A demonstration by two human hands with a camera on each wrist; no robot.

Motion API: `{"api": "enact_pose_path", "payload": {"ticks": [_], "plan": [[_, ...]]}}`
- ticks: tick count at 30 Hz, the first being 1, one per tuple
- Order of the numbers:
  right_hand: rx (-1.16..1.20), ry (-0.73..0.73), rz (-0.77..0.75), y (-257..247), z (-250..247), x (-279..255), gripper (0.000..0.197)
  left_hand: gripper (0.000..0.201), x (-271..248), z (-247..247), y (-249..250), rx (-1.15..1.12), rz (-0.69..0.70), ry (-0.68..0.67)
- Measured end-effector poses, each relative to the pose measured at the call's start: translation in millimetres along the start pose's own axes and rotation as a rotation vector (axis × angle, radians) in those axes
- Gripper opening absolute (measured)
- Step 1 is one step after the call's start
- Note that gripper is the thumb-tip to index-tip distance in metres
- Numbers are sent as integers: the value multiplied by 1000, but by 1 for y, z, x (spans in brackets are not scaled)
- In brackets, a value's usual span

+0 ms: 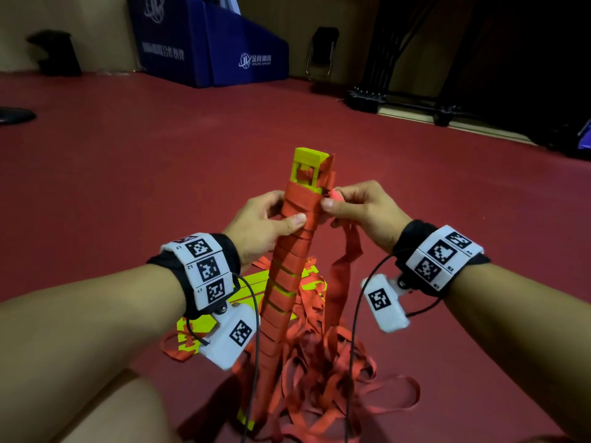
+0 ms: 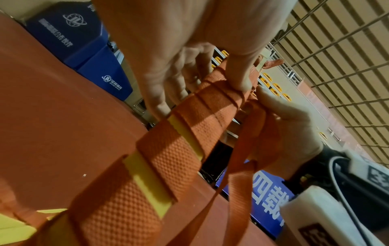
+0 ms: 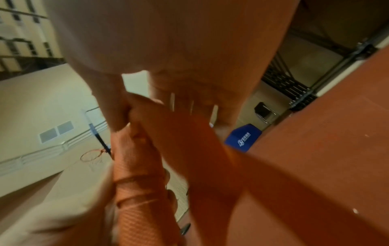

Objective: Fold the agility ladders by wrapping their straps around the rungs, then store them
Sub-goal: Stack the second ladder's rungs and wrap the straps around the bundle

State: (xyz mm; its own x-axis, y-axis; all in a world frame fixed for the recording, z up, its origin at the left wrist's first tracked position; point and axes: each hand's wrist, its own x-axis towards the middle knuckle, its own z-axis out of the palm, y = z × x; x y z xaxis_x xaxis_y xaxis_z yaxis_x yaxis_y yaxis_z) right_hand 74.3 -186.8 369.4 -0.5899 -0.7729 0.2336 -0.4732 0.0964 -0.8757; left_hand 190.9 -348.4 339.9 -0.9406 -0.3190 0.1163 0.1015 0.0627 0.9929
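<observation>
My left hand (image 1: 262, 223) is curled round the bundle of rungs (image 1: 289, 260), thumb pressed flat on the red wraps just below the top. My right hand (image 1: 361, 209) pinches the loose strap (image 1: 343, 273) between thumb and fingers, right against the bundle's right edge; from there the strap hangs down toward the floor (image 1: 128, 161). In the left wrist view my thumb (image 2: 242, 76) lies across the topmost turns of webbing.

The bundle is one long stick of yellow rungs stacked together, wound almost end to end in red strap. Its long axis runs nearly upright, foot on the floor by my knees, top leaning a little away from me and to the right. The yellow end (image 1: 308, 167) sticks out bare above the wraps.

Round its foot lies a tangled heap of straps (image 1: 319, 372), and behind it, to the left, more flat yellow rungs (image 1: 249, 282) lie unwrapped; I cannot count them. My two wrist cameras and their cables hang in front of that heap.

Farther off stand two blue padded blocks (image 1: 217, 49) against the wall, a black folding chair (image 1: 323, 52) and a dark metal frame (image 1: 399, 91) at right.
</observation>
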Motion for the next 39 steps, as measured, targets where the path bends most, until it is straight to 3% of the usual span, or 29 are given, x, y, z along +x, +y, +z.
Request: {"api": "enact_pose_path", "payload": {"ticks": [11,14,17,19,21,25,28,32,35,39], "plan": [[57,-30,58,-2,11,-3,12,22,4,-10,-2,11,-42,92],[-63,-76,81,3,10,-1,9,18,4,-10,-1,-7,-51,97],[-207,-98,97,7,7,1,23,22,5,-10,0,-25,-57,95],[-177,-79,156,8,8,2,44,22,6,-11,0,-30,-55,93],[-160,-47,185,12,8,4,49,21,7,-12,-1,-31,-58,93],[-277,-25,134,12,4,3,34,23,8,-13,-3,-26,-57,86],[-283,-2,184,11,3,3,31,21,9,-13,-5,-17,-58,71],[-550,4,78,5,12,3,23,6,11,-11,-7,-8,-52,95],[-673,-8,-21,-2,28,1,23,15,14,-11,-10,23,-25,171],[-683,-24,-27,-4,43,-1,16,30,11,-10,-11,95,11,204]]}}
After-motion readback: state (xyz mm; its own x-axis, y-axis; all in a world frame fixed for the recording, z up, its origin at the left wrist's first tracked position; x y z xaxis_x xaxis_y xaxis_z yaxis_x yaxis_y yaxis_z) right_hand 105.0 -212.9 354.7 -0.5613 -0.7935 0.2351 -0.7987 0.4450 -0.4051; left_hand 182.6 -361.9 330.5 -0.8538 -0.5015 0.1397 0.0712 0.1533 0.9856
